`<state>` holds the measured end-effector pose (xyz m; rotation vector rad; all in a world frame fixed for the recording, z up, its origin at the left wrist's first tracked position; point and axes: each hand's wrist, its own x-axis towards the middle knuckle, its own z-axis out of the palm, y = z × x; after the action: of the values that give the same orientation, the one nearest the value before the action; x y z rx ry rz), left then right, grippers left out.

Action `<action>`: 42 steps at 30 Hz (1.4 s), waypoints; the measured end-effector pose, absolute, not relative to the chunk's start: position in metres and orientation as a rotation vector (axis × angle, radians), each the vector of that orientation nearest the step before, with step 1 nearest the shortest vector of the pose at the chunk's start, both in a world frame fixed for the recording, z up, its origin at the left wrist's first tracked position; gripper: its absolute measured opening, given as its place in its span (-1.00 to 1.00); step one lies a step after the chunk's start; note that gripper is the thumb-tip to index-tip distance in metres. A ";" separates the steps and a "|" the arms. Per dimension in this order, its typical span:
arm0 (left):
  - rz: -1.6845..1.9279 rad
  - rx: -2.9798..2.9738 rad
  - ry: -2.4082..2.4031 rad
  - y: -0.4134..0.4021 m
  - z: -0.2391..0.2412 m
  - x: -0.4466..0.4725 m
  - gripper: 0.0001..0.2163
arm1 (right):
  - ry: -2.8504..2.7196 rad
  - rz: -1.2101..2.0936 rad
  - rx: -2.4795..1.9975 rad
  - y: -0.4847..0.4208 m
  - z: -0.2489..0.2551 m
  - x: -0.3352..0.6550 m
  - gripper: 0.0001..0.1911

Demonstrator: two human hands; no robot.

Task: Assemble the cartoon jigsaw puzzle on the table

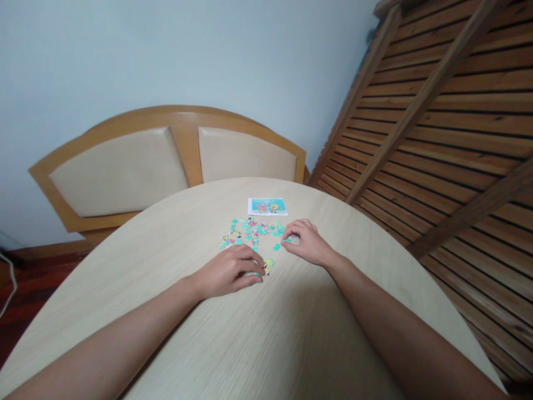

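Small jigsaw puzzle pieces (251, 226), mostly teal with some pink and yellow, lie scattered on the round wooden table (266, 344). My left hand (233, 270) rests palm down in front of them, fingers loosely bent and thumb apart. Its fingertips are at a small cluster of yellow and teal puzzle pieces (267, 265), partly covering it. On the right side of the spread, my right hand (307, 243) has its thumb and forefinger pinched together at a teal piece. A loose teal piece (276, 246) lies just left of those fingertips.
Behind the pieces lies a flat picture card (267, 206) with pink and yellow cartoon figures on teal. A padded headboard (183, 144) stands past the table's far edge against a pale wall (187, 50). Wooden slats (437, 128) lean along the right.
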<state>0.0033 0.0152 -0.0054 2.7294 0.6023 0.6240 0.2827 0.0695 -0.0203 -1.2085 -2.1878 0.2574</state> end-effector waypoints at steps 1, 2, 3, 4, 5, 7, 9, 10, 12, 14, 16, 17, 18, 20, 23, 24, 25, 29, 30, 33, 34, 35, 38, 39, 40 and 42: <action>0.623 2.728 0.601 0.015 -0.005 0.003 -0.78 | -2.186 0.251 -1.202 0.070 -0.021 0.283 -0.93; 0.623 2.728 0.599 0.015 -0.005 0.003 -0.79 | -2.182 0.243 -1.198 0.071 -0.021 0.283 -0.93; 0.622 2.727 0.599 0.016 -0.006 0.003 -0.79 | -2.175 0.236 -1.197 0.071 -0.021 0.283 -0.93; 0.620 2.727 0.601 0.016 -0.006 0.003 -0.79 | -2.160 0.228 -1.200 0.072 -0.020 0.283 -0.93; 0.620 2.727 0.600 0.016 -0.005 0.003 -0.79 | -2.146 0.221 -1.204 0.072 -0.020 0.283 -0.94; 0.621 2.724 0.600 0.016 -0.005 0.004 -0.78 | -2.129 0.216 -1.201 0.072 -0.018 0.281 -0.93; 0.622 2.719 0.600 0.015 -0.005 0.004 -0.78 | -2.141 0.219 -1.173 0.071 -0.016 0.277 -0.91; 0.621 2.717 0.601 0.015 -0.005 0.004 -0.77 | -2.158 0.222 -1.151 0.070 -0.016 0.274 -0.90; 0.620 2.717 0.607 0.014 -0.005 0.005 -0.78 | -2.196 0.224 -1.112 0.068 -0.016 0.268 -0.89; 0.623 2.721 0.609 0.014 -0.005 0.005 -0.78 | -2.225 0.216 -1.095 0.065 -0.018 0.262 -0.90; 0.625 2.723 0.606 0.015 -0.005 0.005 -0.78 | -2.237 0.210 -1.098 0.064 -0.020 0.258 -0.91; 0.626 2.723 0.603 0.015 -0.004 0.005 -0.78 | -2.238 0.209 -1.103 0.064 -0.021 0.257 -0.91; 0.626 2.723 0.601 0.015 -0.004 0.005 -0.78 | -2.239 0.211 -1.108 0.065 -0.022 0.257 -0.91; 0.627 2.722 0.602 0.015 -0.004 0.004 -0.78 | -2.235 0.210 -1.122 0.066 -0.022 0.260 -0.89; 0.639 2.723 0.601 0.015 -0.004 0.003 -0.78 | -2.202 0.185 -1.172 0.068 -0.018 0.268 -0.90; 0.642 2.723 0.597 0.015 -0.005 0.003 -0.79 | -2.191 0.177 -1.189 0.069 -0.016 0.272 -0.92; 0.646 2.725 0.591 0.016 -0.005 0.003 -0.79 | -2.183 0.171 -1.204 0.069 -0.015 0.275 -0.94; 0.646 2.731 0.588 0.016 -0.006 0.002 -0.78 | -2.201 0.189 -1.219 0.068 -0.014 0.282 -0.94; 0.647 2.732 0.590 0.016 -0.006 0.002 -0.78 | -2.208 0.196 -1.217 0.068 -0.014 0.282 -0.94; 0.645 2.733 0.608 0.015 -0.005 0.003 -0.77 | -2.216 0.222 -1.203 0.067 -0.016 0.281 -0.95; 0.644 2.733 0.617 0.015 -0.004 0.003 -0.77 | -2.219 0.233 -1.194 0.067 -0.016 0.280 -0.95; 0.642 2.732 0.629 0.014 -0.004 0.004 -0.77 | -2.226 0.245 -1.181 0.067 -0.016 0.280 -0.94; 0.636 2.735 0.648 0.013 -0.002 0.004 -0.78 | -2.251 0.284 -1.129 0.066 -0.016 0.279 -0.91; 0.634 2.737 0.651 0.013 -0.002 0.005 -0.78 | -2.262 0.299 -1.111 0.066 -0.016 0.279 -0.90; 0.637 2.738 0.655 0.013 -0.001 0.005 -0.77 | -2.273 0.315 -1.093 0.065 -0.015 0.280 -0.89; 0.642 2.742 0.669 0.013 -0.001 0.005 -0.77 | -2.297 0.348 -1.060 0.064 -0.014 0.280 -0.88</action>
<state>0.0047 0.0129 -0.0010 2.7417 0.6695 0.6423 0.2798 0.0637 -0.0145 -1.0596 -2.2974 0.3479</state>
